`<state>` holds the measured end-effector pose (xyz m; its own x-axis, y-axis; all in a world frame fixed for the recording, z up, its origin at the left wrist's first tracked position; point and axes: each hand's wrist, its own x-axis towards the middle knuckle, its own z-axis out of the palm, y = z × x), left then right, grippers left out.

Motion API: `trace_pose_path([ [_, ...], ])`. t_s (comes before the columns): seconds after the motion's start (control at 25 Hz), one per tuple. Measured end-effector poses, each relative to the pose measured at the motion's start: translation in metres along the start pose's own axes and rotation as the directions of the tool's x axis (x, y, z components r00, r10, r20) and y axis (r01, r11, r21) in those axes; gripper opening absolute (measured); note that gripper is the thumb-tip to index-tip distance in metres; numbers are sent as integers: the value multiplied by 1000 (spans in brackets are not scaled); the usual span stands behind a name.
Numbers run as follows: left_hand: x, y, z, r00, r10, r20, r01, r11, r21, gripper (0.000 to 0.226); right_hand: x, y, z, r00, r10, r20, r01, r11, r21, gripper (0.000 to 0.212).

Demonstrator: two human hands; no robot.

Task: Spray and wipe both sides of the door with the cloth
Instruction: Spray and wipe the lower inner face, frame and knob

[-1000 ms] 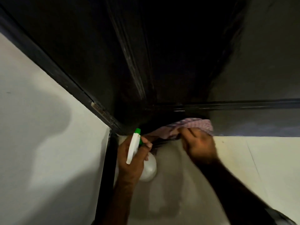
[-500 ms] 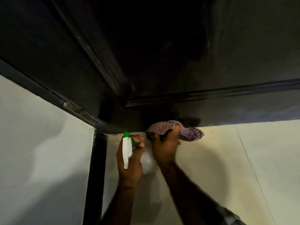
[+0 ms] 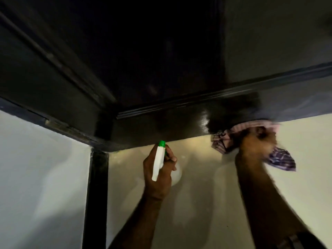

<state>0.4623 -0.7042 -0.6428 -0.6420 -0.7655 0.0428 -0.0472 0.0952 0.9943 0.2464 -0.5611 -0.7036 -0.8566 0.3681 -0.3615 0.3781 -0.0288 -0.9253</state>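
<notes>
The dark door [image 3: 161, 69] is seen filling the frame from nine round to three o'clock, its bottom rail pressed by the checked cloth [image 3: 231, 139], bunched in the right hand's [image 3: 255, 144] curled fingers at three o'clock. The white spray bottle [image 3: 159, 161], contents unreadable, is gripped by the left hand [image 3: 158, 175] at six o'clock, fingers wrapped round its neck. Since half a second ago, the cloth has been swept rightwards, well apart from the bottle.

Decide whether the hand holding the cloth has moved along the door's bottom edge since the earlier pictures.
Yes. The right hand with the cloth has moved rightward along the door, away from the frame corner and spray bottle.
</notes>
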Motion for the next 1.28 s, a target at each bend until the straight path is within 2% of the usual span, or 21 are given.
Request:
trace_pose_path([
  [0.08, 3, -2, 10, 1000, 10, -1, -10, 999, -32, 12, -35, 7, 11, 981, -26, 190, 73, 968, -240, 24],
  [0.12, 4, -2, 13, 1000, 27, 0, -27, 999, -45, 11, -57, 10, 21, 942, 6, 337, 73, 973, -221, 17],
  [0.16, 5, 0, 19, 999, 35, 3, -35, 998, -52, 10, -75, 2, 27, 885, 76, 459, -7, 989, -150, 11],
  [0.24, 7, 0, 39, 999, 33, 30, -33, 999, -30, 12, -83, -25, 30, 809, 278, 517, -302, 952, -40, 15],
  [0.32, 8, -1, 62, 998, 29, 58, -30, 999, 15, 13, -77, -56, 20, 815, 337, 471, -423, 902, 89, 10],
  [0.36, 9, 1, 75, 997, 30, 66, -31, 999, 20, 14, -70, -71, 13, 884, 254, 392, -322, 940, 116, 10],
  [0.4, 10, 4, 89, 996, 37, 75, -39, 999, 21, 14, -61, -79, 4, 950, 75, 305, -114, 987, 112, 14],
  [0.44, 12, 7, 102, 995, 44, 86, -46, 999, 20, 15, -50, -82, -6, 946, -167, 278, 137, 983, 124, 18],
  [0.52, 16, 10, 124, 990, 56, 131, -57, 998, 10, 17, -30, -72, -24, 811, -491, 316, 480, 869, 120, 21],
  [0.56, 17, 10, 131, 986, 60, 157, -59, 998, -11, 16, -25, -61, -30, 791, -507, 342, 536, 844, 13, 22],
  [0.6, 19, 10, 135, 982, 70, 177, -66, 997, -27, 13, -16, -41, -32, 815, -449, 366, 517, 849, -108, 25],
  [0.68, 21, 10, 136, 976, 113, 186, -106, 993, -49, 9, -14, -32, -26, 933, -169, 317, 251, 938, -238, 32],
  [0.76, 21, 11, 137, 976, 120, 183, -112, 992, -52, 11, -10, -44, -7, 964, -65, 256, 84, 994, -63, 35],
  [0.84, 20, 10, 143, 979, 99, 178, -91, 994, -54, 18, -9, -67, -8, 961, -192, 199, 192, 981, 16, 26],
  [0.92, 22, 9, 153, 983, 75, 170, -66, 996, -54, 20, -8, -72, -21, 886, -415, 206, 411, 909, 62, 33],
  [0.96, 24, 8, 157, 980, 76, 185, -63, 995, -74, 17, -8, -67, -27, 860, -446, 249, 458, 889, 9, 31],
  [1.04, 28, 7, 167, 970, 104, 219, -82, 991, -103, 14, -2, -44, -36, 879, -383, 283, 434, 889, -147, 15],
  [1.08, 30, 8, 171, 967, 119, 227, -99, 990, -97, 13, 3, -44, -34, 936, -250, 248, 292, 945, -148, 10],
  [1.16, 33, 10, 179, 964, 141, 226, -126, 989, -80, 16, 20, -60, -28, 976, -69, 204, 59, 997, 53, 10],
  [1.2, 35, 10, 183, 964, 143, 226, -130, 989, -72, 17, 26, -71, -30, 975, -106, 194, 73, 982, 172, 12],
  [1.28, 38, 8, 192, 963, 147, 225, -135, 989, -67, 11, 28, -90, -42, 918, -378, 118, 334, 900, 280, 22],
])
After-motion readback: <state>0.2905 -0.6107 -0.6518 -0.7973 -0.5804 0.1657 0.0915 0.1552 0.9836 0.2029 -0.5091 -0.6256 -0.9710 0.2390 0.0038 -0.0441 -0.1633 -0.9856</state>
